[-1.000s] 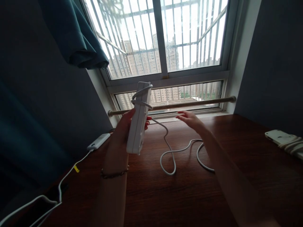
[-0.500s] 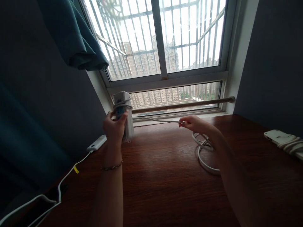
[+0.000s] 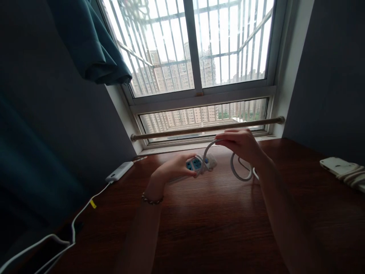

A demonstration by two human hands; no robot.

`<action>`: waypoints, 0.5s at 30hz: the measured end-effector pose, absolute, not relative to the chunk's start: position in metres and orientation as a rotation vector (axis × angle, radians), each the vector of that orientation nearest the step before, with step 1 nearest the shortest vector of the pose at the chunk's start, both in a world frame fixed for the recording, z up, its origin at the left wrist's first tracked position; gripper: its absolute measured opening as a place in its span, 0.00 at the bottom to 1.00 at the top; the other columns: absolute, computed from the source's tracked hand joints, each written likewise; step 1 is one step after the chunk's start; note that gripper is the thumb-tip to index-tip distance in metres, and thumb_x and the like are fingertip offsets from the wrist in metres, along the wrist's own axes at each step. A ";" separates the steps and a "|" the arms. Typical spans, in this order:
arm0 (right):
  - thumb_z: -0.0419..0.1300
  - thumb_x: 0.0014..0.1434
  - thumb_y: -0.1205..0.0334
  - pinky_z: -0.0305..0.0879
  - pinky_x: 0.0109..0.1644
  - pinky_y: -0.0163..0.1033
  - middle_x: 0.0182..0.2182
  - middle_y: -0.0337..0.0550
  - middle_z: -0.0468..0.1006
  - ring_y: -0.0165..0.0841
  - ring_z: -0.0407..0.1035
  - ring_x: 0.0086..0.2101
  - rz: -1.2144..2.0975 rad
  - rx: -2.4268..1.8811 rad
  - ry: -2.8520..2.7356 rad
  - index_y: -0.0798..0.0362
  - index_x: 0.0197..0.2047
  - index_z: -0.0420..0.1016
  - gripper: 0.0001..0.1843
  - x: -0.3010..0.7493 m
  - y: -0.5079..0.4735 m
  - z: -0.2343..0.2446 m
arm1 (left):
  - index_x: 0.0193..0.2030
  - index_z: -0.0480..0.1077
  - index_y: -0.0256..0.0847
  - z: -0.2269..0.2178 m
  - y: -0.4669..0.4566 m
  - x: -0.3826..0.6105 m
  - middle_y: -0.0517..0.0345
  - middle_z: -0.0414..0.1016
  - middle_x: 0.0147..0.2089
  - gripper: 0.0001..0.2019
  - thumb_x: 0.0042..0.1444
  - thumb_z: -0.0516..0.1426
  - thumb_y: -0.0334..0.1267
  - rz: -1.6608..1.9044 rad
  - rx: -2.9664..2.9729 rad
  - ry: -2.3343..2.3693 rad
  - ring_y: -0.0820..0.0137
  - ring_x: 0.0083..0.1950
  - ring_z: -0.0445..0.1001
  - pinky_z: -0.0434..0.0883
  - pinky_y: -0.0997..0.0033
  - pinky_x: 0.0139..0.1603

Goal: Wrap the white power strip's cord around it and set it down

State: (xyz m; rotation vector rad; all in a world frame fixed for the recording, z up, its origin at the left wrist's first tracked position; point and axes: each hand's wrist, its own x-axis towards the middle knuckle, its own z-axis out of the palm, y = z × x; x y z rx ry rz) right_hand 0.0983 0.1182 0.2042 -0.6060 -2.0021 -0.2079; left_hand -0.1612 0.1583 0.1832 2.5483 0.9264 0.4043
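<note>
My left hand grips a white power strip with blue sockets, held low and flat just above the brown wooden desk. Loops of its white cord are wound around the strip. My right hand is closed on the cord above the strip's far end, and a loop hangs from it down to the desk.
A white power bank with a white cable lies at the desk's left edge. Another white strip with a wound cord lies at the far right. A wooden rod runs along the barred window behind; a teal curtain hangs upper left.
The strip has gone from upright at the left to flat and low nearer the middle. My right hand has risen and carried the cord over the strip.
</note>
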 end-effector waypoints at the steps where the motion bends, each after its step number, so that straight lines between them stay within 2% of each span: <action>1: 0.59 0.58 0.60 0.58 0.33 0.30 0.29 0.41 0.74 0.25 0.67 0.29 -0.207 -0.628 -1.955 0.56 0.37 0.76 0.09 0.102 0.123 0.202 | 0.55 0.67 0.41 0.183 0.155 -0.157 0.58 0.75 0.44 0.29 0.45 0.64 0.44 0.327 2.508 0.816 0.61 0.44 0.72 0.66 0.69 0.45; 4: 0.60 0.56 0.59 0.61 0.35 0.31 0.30 0.41 0.75 0.27 0.69 0.30 -0.125 -0.686 -1.834 0.57 0.37 0.77 0.10 0.108 0.139 0.193 | 0.61 0.60 0.39 0.187 0.142 -0.152 0.53 0.70 0.53 0.37 0.44 0.66 0.41 0.199 2.311 0.568 0.59 0.51 0.68 0.65 0.68 0.51; 7: 0.62 0.55 0.57 0.62 0.37 0.32 0.32 0.42 0.77 0.30 0.71 0.32 0.031 -0.724 -1.784 0.57 0.38 0.78 0.12 0.101 0.151 0.183 | 0.63 0.58 0.41 0.193 0.129 -0.154 0.52 0.66 0.57 0.39 0.43 0.66 0.36 0.257 2.170 0.420 0.57 0.57 0.63 0.61 0.66 0.56; 9: 0.61 0.55 0.54 0.61 0.38 0.33 0.32 0.41 0.77 0.31 0.70 0.32 0.116 -0.754 -1.848 0.57 0.39 0.78 0.14 0.088 0.156 0.177 | 0.60 0.62 0.41 0.197 0.121 -0.153 0.52 0.70 0.53 0.38 0.40 0.68 0.36 0.277 2.162 0.383 0.56 0.54 0.66 0.64 0.65 0.54; 11: 0.58 0.57 0.53 0.60 0.35 0.33 0.29 0.40 0.75 0.30 0.68 0.30 0.238 -0.763 -2.009 0.58 0.36 0.77 0.15 0.073 0.157 0.171 | 0.54 0.68 0.37 0.201 0.113 -0.150 0.53 0.73 0.45 0.34 0.37 0.69 0.38 0.293 2.198 0.422 0.58 0.46 0.70 0.67 0.65 0.48; 13: 0.54 0.59 0.54 0.58 0.32 0.34 0.26 0.41 0.72 0.30 0.65 0.29 0.433 -0.754 -2.151 0.59 0.32 0.75 0.16 0.063 0.160 0.165 | 0.45 0.73 0.34 0.205 0.106 -0.146 0.54 0.74 0.39 0.25 0.40 0.68 0.42 0.405 2.233 0.541 0.61 0.40 0.71 0.68 0.67 0.42; 15: 0.53 0.59 0.55 0.58 0.32 0.34 0.27 0.43 0.70 0.30 0.63 0.30 0.566 -0.757 -2.184 0.59 0.30 0.73 0.16 0.060 0.164 0.160 | 0.39 0.73 0.34 0.209 0.101 -0.145 0.54 0.73 0.36 0.18 0.45 0.65 0.44 0.616 2.224 0.736 0.63 0.37 0.71 0.67 0.70 0.37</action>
